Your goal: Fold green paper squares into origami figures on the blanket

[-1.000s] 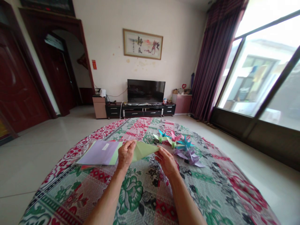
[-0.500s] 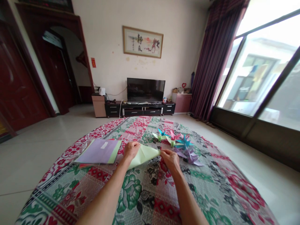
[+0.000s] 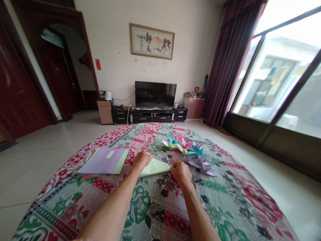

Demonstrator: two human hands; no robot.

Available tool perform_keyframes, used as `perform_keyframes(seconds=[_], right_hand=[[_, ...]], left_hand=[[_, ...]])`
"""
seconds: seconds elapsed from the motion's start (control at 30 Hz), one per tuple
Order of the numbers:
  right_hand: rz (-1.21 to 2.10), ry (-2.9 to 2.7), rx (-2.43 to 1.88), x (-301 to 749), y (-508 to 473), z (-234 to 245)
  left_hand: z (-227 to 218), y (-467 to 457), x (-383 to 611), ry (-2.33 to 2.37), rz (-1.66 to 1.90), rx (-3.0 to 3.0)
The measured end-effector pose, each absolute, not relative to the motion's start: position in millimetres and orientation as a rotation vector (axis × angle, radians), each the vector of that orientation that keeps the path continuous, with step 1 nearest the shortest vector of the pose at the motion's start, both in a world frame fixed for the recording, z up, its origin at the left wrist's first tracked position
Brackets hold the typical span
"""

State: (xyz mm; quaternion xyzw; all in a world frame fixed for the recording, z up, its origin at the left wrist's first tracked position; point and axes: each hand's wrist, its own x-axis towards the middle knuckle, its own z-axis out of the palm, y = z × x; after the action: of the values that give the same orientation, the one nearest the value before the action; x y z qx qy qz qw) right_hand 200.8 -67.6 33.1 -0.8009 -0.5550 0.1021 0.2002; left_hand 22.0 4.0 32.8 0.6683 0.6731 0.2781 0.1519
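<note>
A light green sheet of folding paper (image 3: 156, 167), creased and partly folded, spans the gap between my two hands just over the tablecloth. My left hand (image 3: 142, 160) is closed on its left side, hiding that edge. At the paper's right corner, my right hand (image 3: 181, 172) has its fingers curled shut on the tip. Several folded paper cranes stand close beyond the right hand: a light green and blue pair (image 3: 171, 144), a blue one (image 3: 197, 150) and a purple one (image 3: 206, 167) among them.
Left of my hands lies a pack of coloured paper (image 3: 102, 160), purple on top. A patterned tablecloth (image 3: 160, 217) covers the round table. Farther back stand a television (image 3: 155, 95) on a low black cabinet (image 3: 142, 118), and a window with a dark curtain (image 3: 220, 73) is at right.
My right hand has curled its fingers further around the paper's corner. The paper looks lower and narrower, its front edge higher in the view. My left hand stays nearly in place.
</note>
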Motion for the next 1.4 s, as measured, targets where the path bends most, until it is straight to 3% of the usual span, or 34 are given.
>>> perform_keyframes(seconds=[0.33, 0.77, 1.4], right_hand=[[-0.019, -1.804, -1.959, 194.3, -65.0, 18.6], [0.002, -1.777, -2.038, 185.7, -72.8, 23.8], [0.328, -1.641, -2.024, 217.0, -56.2, 12.5]], left_hand=[[39.8, -9.3, 22.9, 1.923, 0.606, 2.072], [35.6, -15.6, 21.9, 1.961, 0.493, 2.250], [34.4, -13.2, 22.1, 1.982, 0.488, 2.175]])
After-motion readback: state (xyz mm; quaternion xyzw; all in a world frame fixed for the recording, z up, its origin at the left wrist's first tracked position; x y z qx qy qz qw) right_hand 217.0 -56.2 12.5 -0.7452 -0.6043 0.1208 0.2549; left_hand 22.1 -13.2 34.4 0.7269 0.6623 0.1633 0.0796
